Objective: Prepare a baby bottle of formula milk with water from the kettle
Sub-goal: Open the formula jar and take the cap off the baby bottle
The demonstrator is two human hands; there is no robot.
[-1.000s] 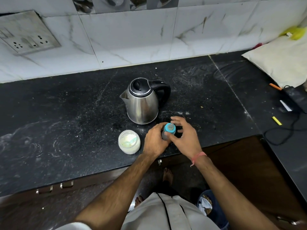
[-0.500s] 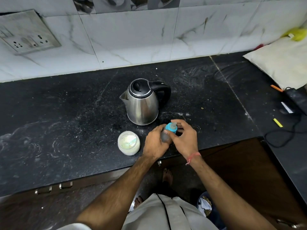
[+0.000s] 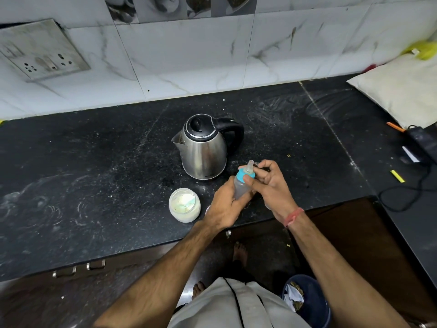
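Holding a baby bottle [image 3: 241,187] tilted above the front edge of the black table [image 3: 94,166], just in front of the steel kettle [image 3: 203,150]. Left hand [image 3: 225,207] wrapped round the bottle's clear body; right hand [image 3: 272,185] pinching the blue collar [image 3: 246,174] with thumb and fingers, teat pointing up toward the kettle. Standing to the left of the hands, near the table edge: open jar of pale powder [image 3: 185,204]. Resting at far right: white sack [image 3: 399,91], black cable [image 3: 406,192].
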